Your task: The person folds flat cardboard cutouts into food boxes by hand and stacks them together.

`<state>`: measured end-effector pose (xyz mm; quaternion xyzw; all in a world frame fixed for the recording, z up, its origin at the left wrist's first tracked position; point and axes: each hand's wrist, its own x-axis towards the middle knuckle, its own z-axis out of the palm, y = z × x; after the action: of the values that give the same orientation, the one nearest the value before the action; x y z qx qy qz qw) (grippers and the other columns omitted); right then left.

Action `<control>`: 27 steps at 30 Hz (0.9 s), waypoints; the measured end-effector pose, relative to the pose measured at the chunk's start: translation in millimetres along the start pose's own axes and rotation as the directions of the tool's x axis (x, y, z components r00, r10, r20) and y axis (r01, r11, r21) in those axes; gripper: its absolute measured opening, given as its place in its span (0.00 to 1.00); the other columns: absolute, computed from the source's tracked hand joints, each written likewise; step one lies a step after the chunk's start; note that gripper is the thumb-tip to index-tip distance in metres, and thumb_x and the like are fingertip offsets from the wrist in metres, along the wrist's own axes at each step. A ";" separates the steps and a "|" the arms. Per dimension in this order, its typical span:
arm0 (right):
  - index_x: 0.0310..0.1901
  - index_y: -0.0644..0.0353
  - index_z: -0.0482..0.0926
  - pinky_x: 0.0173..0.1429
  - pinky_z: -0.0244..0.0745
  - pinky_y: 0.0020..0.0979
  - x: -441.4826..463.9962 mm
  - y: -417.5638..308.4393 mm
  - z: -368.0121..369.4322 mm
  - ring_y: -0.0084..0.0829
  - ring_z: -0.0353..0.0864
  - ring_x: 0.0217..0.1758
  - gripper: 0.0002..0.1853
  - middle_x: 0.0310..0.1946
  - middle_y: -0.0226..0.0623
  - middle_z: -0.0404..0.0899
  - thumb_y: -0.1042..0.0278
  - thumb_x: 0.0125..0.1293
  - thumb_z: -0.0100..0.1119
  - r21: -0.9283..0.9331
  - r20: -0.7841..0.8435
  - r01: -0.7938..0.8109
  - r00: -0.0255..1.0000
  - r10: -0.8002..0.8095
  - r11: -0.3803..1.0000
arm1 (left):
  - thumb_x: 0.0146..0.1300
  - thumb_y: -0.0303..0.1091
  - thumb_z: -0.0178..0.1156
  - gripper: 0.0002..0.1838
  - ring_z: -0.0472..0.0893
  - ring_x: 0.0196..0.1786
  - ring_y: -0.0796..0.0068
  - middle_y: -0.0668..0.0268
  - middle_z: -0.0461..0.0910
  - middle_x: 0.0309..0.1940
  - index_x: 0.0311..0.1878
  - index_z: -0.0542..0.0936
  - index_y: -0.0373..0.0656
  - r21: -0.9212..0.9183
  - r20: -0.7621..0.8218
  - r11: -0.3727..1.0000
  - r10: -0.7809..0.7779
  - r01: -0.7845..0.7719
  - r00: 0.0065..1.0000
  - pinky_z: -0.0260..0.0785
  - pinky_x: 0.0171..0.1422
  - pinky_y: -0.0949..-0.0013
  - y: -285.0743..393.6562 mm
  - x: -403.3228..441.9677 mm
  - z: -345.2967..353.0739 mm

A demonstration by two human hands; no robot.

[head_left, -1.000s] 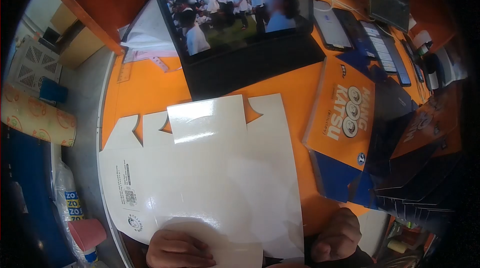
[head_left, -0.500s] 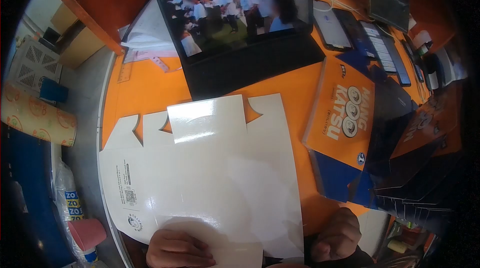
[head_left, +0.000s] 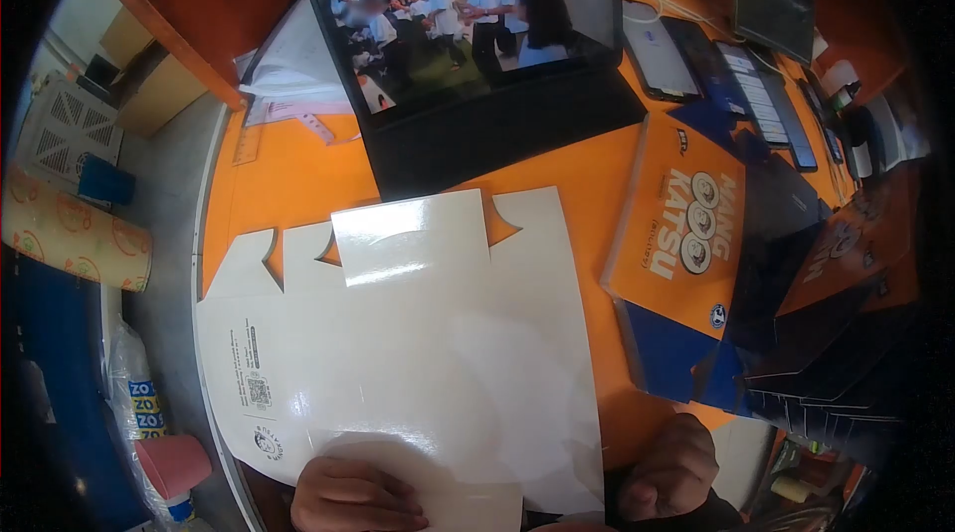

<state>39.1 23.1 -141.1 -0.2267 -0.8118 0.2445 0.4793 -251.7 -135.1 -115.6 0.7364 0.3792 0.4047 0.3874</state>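
Observation:
A flat, unfolded white cardboard box blank (head_left: 448, 353) lies in front of me, its far edge cut with curved notches and one glossy flap folded inward. Small print and a round logo run along its left side. My left hand (head_left: 356, 494) is at the near edge of the blank, fingers bent together against it; the thumb is hidden. My right hand (head_left: 671, 470) is closed in a fist just right of the blank, with nothing visible in it. To the right stand printed orange and blue food boxes (head_left: 681, 234), some nested in a stack.
A tablet (head_left: 468, 25) playing a video stands on a black keyboard cover (head_left: 507, 139) beyond the blank. Several phones (head_left: 662, 55) and cables lie at the back right. Papers (head_left: 298, 65) and a ruler sit at back left. A pink cup (head_left: 174, 462) is beside the table.
The picture on the tablet screen has changed. Both hands and the box blank stay in nearly the same place.

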 end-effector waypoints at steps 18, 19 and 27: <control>0.21 0.52 0.68 0.26 0.60 0.30 1.9 -2.0 2.4 0.27 0.65 0.17 0.19 0.14 0.26 0.66 0.55 0.68 0.57 -0.002 -0.014 -0.015 1.000 0.015 1.000 | 0.56 0.35 0.71 0.14 0.84 0.36 0.60 0.55 0.83 0.34 0.38 0.85 0.32 0.033 0.007 0.999 0.016 -0.016 1.000 0.78 0.45 0.59 0.8 0.4 -0.4; 0.21 0.53 0.68 0.25 0.60 0.30 1.7 -1.7 2.2 0.27 0.65 0.17 0.19 0.14 0.26 0.66 0.55 0.68 0.57 -0.004 -0.012 -0.007 1.000 0.007 1.000 | 0.56 0.35 0.71 0.14 0.84 0.36 0.60 0.55 0.83 0.34 0.38 0.85 0.32 0.025 0.006 1.000 0.004 -0.004 1.000 0.78 0.45 0.59 1.6 1.1 -0.8; 0.21 0.53 0.68 0.24 0.58 0.30 0.2 3.6 0.4 0.26 0.64 0.16 0.19 0.14 0.26 0.65 0.57 0.68 0.57 0.014 0.007 0.045 0.999 -0.046 0.999 | 0.56 0.35 0.71 0.14 0.84 0.36 0.61 0.56 0.83 0.34 0.38 0.85 0.33 0.008 -0.007 1.000 -0.017 0.018 1.000 0.78 0.45 0.60 1.9 2.0 -0.5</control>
<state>39.1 26.0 -143.3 -0.2040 -0.8169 0.2400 0.4832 -250.9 -134.0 -113.2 0.7333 0.3886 0.4022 0.3866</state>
